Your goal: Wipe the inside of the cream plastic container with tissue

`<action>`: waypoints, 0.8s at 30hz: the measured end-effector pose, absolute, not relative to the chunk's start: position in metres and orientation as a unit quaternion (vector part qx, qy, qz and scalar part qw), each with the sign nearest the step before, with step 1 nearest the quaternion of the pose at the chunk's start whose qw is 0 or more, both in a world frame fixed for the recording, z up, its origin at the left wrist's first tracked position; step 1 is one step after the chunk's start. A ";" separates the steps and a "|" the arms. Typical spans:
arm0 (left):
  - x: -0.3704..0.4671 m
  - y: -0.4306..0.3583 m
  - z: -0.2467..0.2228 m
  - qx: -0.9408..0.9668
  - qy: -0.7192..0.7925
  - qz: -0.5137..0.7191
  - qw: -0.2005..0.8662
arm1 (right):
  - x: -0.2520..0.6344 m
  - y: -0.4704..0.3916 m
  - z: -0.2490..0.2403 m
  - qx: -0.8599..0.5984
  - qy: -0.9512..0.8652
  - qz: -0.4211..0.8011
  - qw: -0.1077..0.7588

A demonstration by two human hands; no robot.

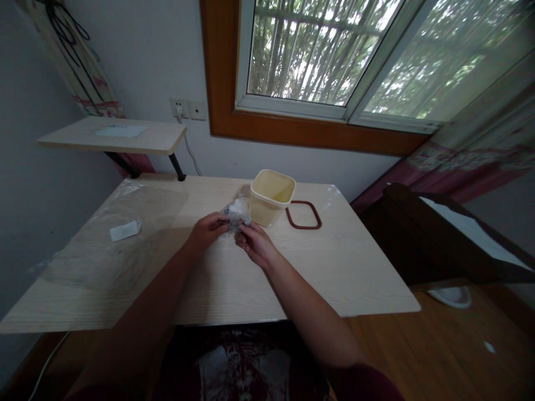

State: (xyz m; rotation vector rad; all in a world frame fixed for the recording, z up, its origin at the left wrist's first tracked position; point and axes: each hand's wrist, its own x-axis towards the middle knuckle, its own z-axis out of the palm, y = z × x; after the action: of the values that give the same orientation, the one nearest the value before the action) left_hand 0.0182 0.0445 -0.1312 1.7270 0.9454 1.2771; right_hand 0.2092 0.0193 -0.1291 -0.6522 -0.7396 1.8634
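Between my two hands is a crumpled clear plastic bag (237, 210) with something whitish inside that I cannot make out. My left hand (208, 228) pinches its left side, and my right hand (256, 240) grips its lower right edge. Just behind the right hand stands a cream plastic container (267, 209), upright, its top uncovered. A reddish-brown ring-shaped frame (304, 227) with rounded corners lies flat to the right of the container.
A large clear plastic sheet (146, 211) spreads over the left of the wooden table (334, 278), with a small white paper (125, 230) on it. A raised shelf (159, 139) stands at the back left, near a wall socket (179, 107).
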 end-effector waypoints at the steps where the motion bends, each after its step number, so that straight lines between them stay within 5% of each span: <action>1: 0.018 0.045 -0.131 0.690 0.366 0.506 0.366 | 0.209 0.019 -0.130 -0.270 -0.317 0.762 0.496; 24: 0.020 0.044 -0.132 0.753 0.359 0.422 0.353 | 0.202 0.019 -0.138 -0.297 -0.412 0.686 0.521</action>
State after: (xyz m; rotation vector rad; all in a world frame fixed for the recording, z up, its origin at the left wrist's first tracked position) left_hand 0.0197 0.0438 -0.1320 1.9484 0.9293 1.0922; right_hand 0.2020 0.0193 -0.1385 -0.7126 -0.9881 1.6434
